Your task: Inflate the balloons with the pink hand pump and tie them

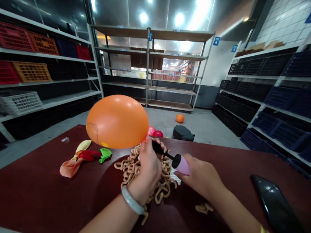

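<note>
An inflated orange balloon (117, 121) floats just above a dark red table (36, 195). My left hand (147, 169) is closed round the balloon's neck where it meets the black nozzle of a small pump. My right hand (202, 176) is closed on the pump's pink body (181, 164). Under both hands lies a heap of tan chain links (130, 167).
Several limp balloons (83, 159) lie on the table to the left. A black phone (276, 205) rests at the right edge. On the floor beyond are a dark bag (183, 133), an orange ball (179, 118) and pink balloons (155, 132). Shelving with crates lines the walls.
</note>
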The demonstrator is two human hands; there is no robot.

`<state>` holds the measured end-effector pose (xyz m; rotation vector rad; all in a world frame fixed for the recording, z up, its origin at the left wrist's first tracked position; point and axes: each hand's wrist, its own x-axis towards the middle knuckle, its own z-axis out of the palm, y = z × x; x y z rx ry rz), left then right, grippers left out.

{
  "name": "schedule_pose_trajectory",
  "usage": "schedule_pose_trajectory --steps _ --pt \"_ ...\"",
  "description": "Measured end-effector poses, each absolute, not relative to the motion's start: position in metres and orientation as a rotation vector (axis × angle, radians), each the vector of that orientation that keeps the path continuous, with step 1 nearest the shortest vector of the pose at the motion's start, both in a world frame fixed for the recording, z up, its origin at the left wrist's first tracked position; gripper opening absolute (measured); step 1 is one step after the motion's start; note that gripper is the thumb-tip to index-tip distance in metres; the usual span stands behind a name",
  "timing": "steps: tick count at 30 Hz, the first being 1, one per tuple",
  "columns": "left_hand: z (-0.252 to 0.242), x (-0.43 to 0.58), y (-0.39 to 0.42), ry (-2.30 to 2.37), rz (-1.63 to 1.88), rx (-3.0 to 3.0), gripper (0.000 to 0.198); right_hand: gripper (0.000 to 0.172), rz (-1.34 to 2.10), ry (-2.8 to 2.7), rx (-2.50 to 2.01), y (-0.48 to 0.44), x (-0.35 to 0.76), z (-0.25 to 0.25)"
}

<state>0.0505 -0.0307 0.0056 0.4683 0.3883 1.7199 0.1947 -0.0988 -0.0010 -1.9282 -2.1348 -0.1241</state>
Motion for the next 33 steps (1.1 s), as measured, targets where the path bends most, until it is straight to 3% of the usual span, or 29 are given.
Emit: schedule_pose_trajectory --steps 9,26,33 --pt "0.027 -0.008 0.003 0.351 1.839 0.458 0.018 0.041 -0.171 -2.202 -1.838 -0.097 0.221 -0.006" --pt "-0.017 0.083 -0.05 0.395 1.615 0.479 0.023 0.03 -0.146 -2.145 -1.899 -0.1 0.199 -0.008" --pt "0.002 0.047 -0.022 0.44 1.69 0.506 0.017 0.04 -0.096 -2.177 -1.891 -0.096 0.206 -0.01"
